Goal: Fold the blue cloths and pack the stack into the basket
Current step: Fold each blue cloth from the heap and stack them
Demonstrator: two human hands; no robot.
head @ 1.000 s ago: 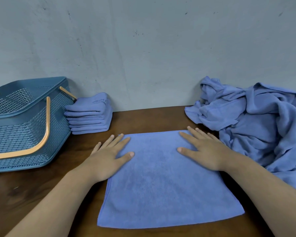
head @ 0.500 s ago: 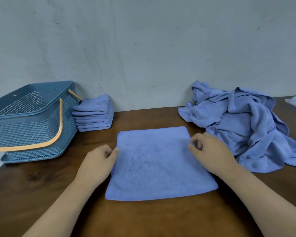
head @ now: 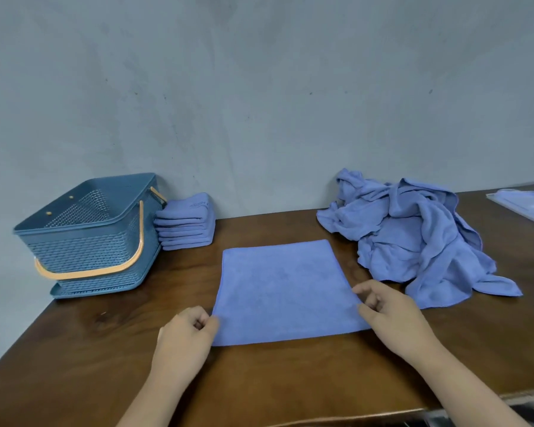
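Brown wooden table point(head: 290, 380) against a grey wall. flat cloth point(head: 281, 291) is spread mid-table towards the near edge. left hand point(head: 185, 331) and right hand point(head: 389, 312) each pinch a side edge by its near corner, fingers curled. Step: first fold, looks about to start. Next move probably: lift both corners together, carry to the far edge, keep edges aligned. folded stack point(head: 184, 223) sits far-left beside basket point(head: 90, 251), not packed. unfolded pile point(head: 413, 235) far-right pending
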